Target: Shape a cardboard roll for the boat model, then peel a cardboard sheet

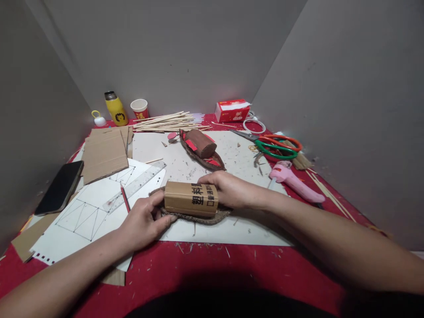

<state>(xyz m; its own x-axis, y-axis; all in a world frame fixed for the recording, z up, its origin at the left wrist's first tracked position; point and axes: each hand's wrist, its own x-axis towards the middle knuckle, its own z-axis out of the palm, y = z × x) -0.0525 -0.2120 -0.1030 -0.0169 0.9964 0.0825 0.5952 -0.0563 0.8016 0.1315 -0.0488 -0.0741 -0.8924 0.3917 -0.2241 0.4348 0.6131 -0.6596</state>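
A cardboard boat (190,201) with a curved, printed cardboard cover lies before me on a white sheet (258,229). At its left end, the fingers and thumb of my left hand (145,221) pinch the hull and touch the cover. My right hand (232,190) is wrapped round the other end, its fingertips partly hidden behind the cover. Just beyond stands a second boat (202,145), painted brown with red pieces on it. Near my left hand lie a red and black pencil (125,198) and a clear ruler (132,187) on a paper with drawn triangles (79,218).
Scissors (274,145) and a pink glue gun (294,179) lie on the right. Cardboard sheets (104,152) and a black phone (59,187) occupy the left. At the back are wooden sticks (168,123), a yellow bottle (116,110), a paper cup (139,109) and a red tissue pack (232,111).
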